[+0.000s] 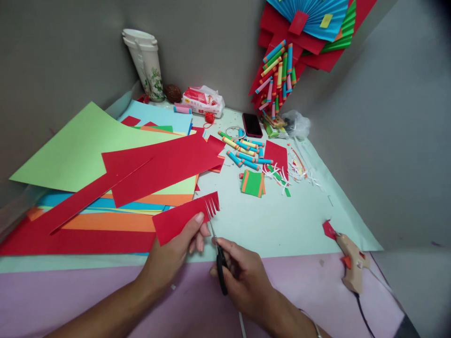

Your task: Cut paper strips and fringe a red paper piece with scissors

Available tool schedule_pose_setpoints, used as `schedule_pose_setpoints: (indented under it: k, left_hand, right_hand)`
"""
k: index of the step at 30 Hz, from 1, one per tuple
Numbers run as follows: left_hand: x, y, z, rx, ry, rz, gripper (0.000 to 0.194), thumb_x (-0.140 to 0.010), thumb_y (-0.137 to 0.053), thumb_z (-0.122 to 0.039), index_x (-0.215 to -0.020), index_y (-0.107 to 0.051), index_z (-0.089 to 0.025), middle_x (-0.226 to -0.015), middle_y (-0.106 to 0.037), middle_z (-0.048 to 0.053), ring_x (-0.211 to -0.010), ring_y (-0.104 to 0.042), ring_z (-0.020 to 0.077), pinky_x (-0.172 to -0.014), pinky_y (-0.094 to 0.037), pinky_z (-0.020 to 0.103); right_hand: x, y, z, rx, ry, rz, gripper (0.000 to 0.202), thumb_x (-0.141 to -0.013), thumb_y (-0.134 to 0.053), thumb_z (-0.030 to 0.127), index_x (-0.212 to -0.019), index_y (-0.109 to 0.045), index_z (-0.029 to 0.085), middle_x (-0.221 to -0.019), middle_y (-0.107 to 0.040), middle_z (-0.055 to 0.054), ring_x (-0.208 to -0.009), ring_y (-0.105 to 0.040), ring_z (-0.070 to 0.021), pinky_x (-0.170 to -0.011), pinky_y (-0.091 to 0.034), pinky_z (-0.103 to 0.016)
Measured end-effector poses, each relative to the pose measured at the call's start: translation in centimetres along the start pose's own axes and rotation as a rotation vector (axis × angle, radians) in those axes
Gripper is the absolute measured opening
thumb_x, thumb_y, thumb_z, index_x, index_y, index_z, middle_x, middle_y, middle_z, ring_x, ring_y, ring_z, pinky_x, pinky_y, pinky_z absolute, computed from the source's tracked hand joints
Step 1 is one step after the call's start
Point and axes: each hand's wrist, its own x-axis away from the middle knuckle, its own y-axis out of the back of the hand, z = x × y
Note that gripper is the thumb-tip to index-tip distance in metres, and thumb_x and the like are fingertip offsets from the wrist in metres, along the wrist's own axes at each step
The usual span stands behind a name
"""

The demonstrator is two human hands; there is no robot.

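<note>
A strip of red paper (176, 217) is pinched between the thumb and fingers of my left hand (183, 239). Several narrow slits form a fringe along its right end. My right hand (243, 272) grips a pair of scissors (221, 270) by the black handles. The scissor blades point up and away, at the paper's lower edge beside the fringe; whether they are parted is hard to tell. Left of my hands, larger red sheets (158, 164) lie over a light green sheet (81, 145) and a stack of coloured paper.
Small rolled paper tubes (246, 152) and green-orange squares (252, 183) lie mid-table, with white shreds (299, 169) to their right. A glue gun (352, 263) rests at the right edge. Behind are a phone (252, 125), a tissue pack (203, 101), a white cup (146, 65) and a hanging paper decoration (310, 23).
</note>
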Motion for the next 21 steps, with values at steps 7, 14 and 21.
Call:
schedule_pose_setpoints:
  k: [7,14,21]
  left_hand:
    - [0.31,-0.3,0.27,0.016,0.017,0.043,0.043,-0.088,-0.053,-0.053,-0.061,-0.063,-0.021,-0.05,-0.053,-0.001,-0.053,-0.052,0.0155,-0.06,-0.045,0.028]
    - [0.25,-0.32,0.29,0.042,0.013,0.042,0.042,-0.088,-0.054,-0.052,-0.06,-0.063,-0.022,-0.049,-0.053,-0.002,-0.05,-0.051,0.0142,-0.057,-0.044,0.027]
    - [0.22,-0.26,0.33,0.077,0.012,0.063,0.043,-0.089,-0.055,-0.051,-0.06,-0.063,-0.021,-0.049,-0.053,-0.002,-0.05,-0.05,0.0131,-0.056,-0.044,0.026]
  right_hand:
    - [-0.26,0.02,0.73,0.028,-0.048,-0.031,0.044,-0.079,-0.059,0.013,-0.123,-0.06,0.015,-0.073,-0.067,-0.002,-0.056,-0.058,-0.0109,-0.056,-0.051,-0.019]
    - [-0.21,0.08,0.63,0.031,0.028,-0.027,0.044,-0.082,-0.055,0.013,-0.125,-0.059,0.017,-0.081,-0.068,-0.004,-0.061,-0.06,-0.0125,-0.06,-0.052,-0.021]
    - [-0.1,0.28,0.23,0.146,0.063,-0.033,0.042,-0.085,-0.054,0.016,-0.127,-0.06,0.016,-0.085,-0.07,-0.007,-0.066,-0.063,-0.0143,-0.066,-0.054,-0.024]
